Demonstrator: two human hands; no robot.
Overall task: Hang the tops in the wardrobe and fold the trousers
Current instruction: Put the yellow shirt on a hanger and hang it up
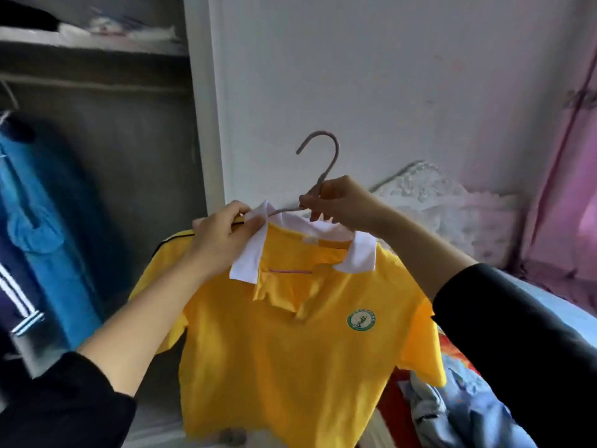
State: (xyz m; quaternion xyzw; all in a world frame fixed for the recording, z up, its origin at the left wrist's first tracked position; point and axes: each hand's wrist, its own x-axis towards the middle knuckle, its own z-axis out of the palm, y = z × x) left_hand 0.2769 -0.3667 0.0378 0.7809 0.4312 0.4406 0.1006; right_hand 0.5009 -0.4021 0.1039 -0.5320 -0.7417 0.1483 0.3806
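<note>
**Yellow top on hanger, not on the rail yet**

Far left: wardrobe point(129, 140) open, blue clothes point(42, 202) hanging inside. Rail point(97, 80) sits high and blurred, so I can't tell how much of it is free.

Left hand point(226, 234): fingers point(248, 218) and thumb pinch the left flap of the white collar point(248, 257) at the shoulder.

Top point(290, 350) hangs in mid-air between the two hands, in front of the wardrobe's right edge. Collar is crooked and the placket is open.

Hanger point(326, 163) runs through the neck opening. Its hook is up, bare, with the tip pointing left.

Right hand point(342, 205): fingers curled tight round the hanger neck just under the hook, taking the weight.

Far right: bed point(549, 305), with a pile point(452, 399) of clothes on it, low in view.

My take on doing this step well:
- Seat the left shoulder on the hanger arm and flatten the collar before the left hand lets go.
- Keep the hanger level, or the top will likely slide off.
- Carry it with the right hand alone and hook it on the rail beside the blue clothes.
</note>
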